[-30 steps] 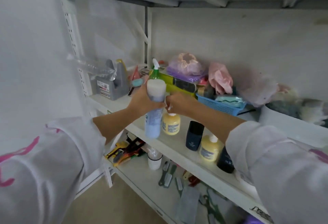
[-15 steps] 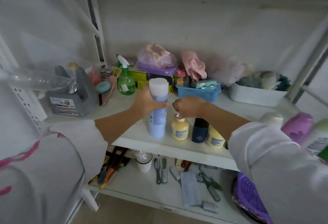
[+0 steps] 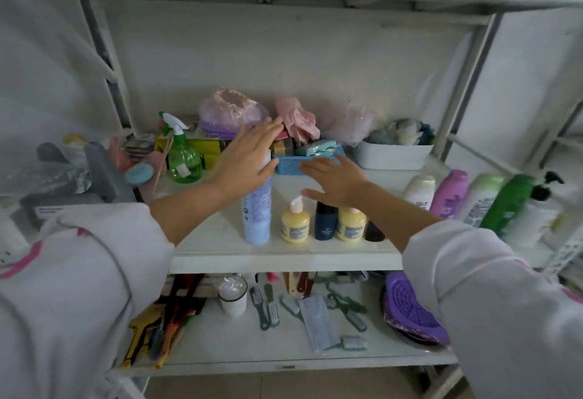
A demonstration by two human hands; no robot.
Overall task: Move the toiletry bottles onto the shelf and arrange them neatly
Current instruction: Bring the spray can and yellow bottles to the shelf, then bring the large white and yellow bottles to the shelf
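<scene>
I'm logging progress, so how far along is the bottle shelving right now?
Done: a front row stands upright on the shelf: tall blue spray can, yellow pump bottle, dark navy bottle, second yellow bottle. In hand: nothing; the left hand and right hand are open above the row. Left: the white, purple and green bottles waiting at the right.

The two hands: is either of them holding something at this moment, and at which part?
Nothing is held. The left hand and right hand are open above the tall blue bottle and its row.
</scene>
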